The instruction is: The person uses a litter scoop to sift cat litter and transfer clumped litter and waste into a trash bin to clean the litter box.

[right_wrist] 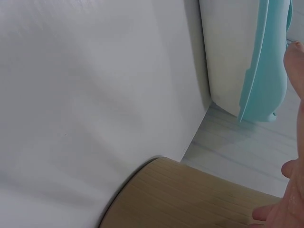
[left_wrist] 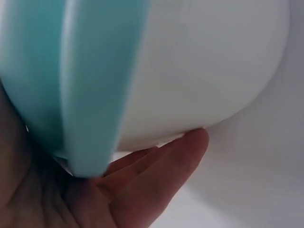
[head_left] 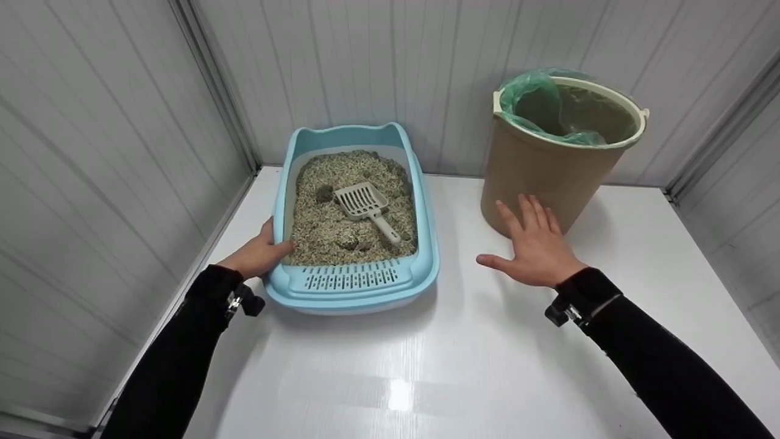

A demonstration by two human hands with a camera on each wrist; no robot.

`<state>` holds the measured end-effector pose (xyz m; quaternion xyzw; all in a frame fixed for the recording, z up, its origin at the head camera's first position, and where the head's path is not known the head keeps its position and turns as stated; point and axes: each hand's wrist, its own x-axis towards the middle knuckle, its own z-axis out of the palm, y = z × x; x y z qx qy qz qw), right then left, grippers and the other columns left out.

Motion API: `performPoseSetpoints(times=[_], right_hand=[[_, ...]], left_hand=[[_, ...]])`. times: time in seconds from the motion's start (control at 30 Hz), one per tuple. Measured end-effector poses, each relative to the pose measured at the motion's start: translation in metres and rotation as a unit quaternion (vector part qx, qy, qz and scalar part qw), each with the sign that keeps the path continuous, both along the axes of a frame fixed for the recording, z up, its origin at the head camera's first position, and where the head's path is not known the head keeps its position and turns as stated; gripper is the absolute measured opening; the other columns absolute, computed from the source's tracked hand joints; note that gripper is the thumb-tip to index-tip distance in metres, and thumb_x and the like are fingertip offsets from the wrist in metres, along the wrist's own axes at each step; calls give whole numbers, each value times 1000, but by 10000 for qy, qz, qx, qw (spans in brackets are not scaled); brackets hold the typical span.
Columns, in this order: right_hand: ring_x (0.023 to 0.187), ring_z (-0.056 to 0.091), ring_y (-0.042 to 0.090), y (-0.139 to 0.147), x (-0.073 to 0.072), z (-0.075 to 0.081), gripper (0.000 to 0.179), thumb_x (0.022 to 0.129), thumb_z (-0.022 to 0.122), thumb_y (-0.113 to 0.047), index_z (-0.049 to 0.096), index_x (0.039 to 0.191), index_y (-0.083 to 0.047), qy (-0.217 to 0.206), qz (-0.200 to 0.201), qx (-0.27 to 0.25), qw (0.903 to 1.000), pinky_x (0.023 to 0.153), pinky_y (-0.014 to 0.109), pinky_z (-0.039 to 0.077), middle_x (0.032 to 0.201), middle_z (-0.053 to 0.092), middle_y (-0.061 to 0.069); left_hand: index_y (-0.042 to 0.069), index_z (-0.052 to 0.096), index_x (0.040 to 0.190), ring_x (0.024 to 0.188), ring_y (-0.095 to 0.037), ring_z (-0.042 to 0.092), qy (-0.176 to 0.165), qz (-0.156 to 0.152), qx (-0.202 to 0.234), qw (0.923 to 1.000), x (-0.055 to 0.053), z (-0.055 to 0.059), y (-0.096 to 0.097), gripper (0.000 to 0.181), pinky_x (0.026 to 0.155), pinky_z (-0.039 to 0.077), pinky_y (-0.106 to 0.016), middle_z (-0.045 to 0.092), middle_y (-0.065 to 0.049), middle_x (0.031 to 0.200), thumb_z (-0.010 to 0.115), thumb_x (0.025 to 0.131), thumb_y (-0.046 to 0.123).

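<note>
A blue-rimmed litter box full of grainy cat litter stands on the white table. My left hand grips its left rim, thumb over the edge; in the left wrist view the fingers curl beneath the rim against the white side. On the litter lies a grey slotted litter scoop, handle toward the front right, with a dark clump beside it. My right hand is spread with straight fingers above the table, overlapping the lower front of the brown trash bin, and holds nothing.
A green plastic bag lines the bin, which stands at the back right near the ribbed wall. The white table stretches in front of the box and bin. Another wall runs along the left side.
</note>
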<state>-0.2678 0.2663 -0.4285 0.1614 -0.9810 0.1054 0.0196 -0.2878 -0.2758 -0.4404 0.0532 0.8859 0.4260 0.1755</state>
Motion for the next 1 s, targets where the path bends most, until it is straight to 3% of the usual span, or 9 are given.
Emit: performPoseSetpoints(times=[0.23, 0.33, 0.47, 0.63, 0.73, 1.0], right_hand=[[168, -1, 52, -25, -2, 2, 124, 94, 61, -89, 13, 179, -13, -39, -145, -25, 9999, 134, 74, 3, 181, 3, 32], [168, 0, 51, -35, -2, 3, 123, 94, 60, -90, 13, 179, -13, -91, -158, -76, 9998, 134, 74, 4, 182, 4, 31], [169, 1, 51, -49, -1, 4, 122, 95, 60, -89, 14, 179, -13, -148, -187, -127, 9996, 134, 73, 6, 182, 5, 31], [169, 3, 50, -67, 1, 4, 120, 97, 59, -88, 13, 180, -14, -252, -249, -204, 9992, 135, 71, 7, 182, 7, 31], [168, 6, 51, -80, -8, 4, 118, 98, 59, -86, 13, 180, -14, -286, -144, -304, 9990, 135, 71, 8, 181, 10, 32], [165, 23, 51, -110, -33, 1, 120, 98, 55, -89, 11, 180, -13, -414, 77, -370, 9984, 133, 70, 19, 177, 25, 31]], left_hand=[[3, -22, 172, 125, -45, 59, -27, -288, 174, 9994, -6, 3, -4, 98, 84, 59, -39, 8, -41, 176, 50, 107, 18], [0, -20, 171, 114, -41, 63, -45, -352, 186, 9992, -8, 2, -6, 97, 79, 59, -36, 13, -42, 172, 50, 107, 18], [-4, -19, 170, 115, -40, 63, 1, -459, 134, 9989, -10, 2, -9, 95, 81, 58, -34, 17, -43, 169, 50, 108, 19], [-3, -21, 169, 122, -41, 61, -84, -629, 0, 9980, -11, 2, -13, 95, 87, 58, -39, 12, -43, 172, 48, 110, 23], [-3, -26, 168, 126, -40, 59, -166, -657, -66, 9977, -11, 1, -15, 96, 92, 57, -41, 8, -42, 174, 47, 110, 24], [-2, -28, 168, 89, -25, 71, -183, -659, -222, 9974, -13, 2, -18, 100, 79, 58, -36, 25, -43, 170, 48, 111, 31]])
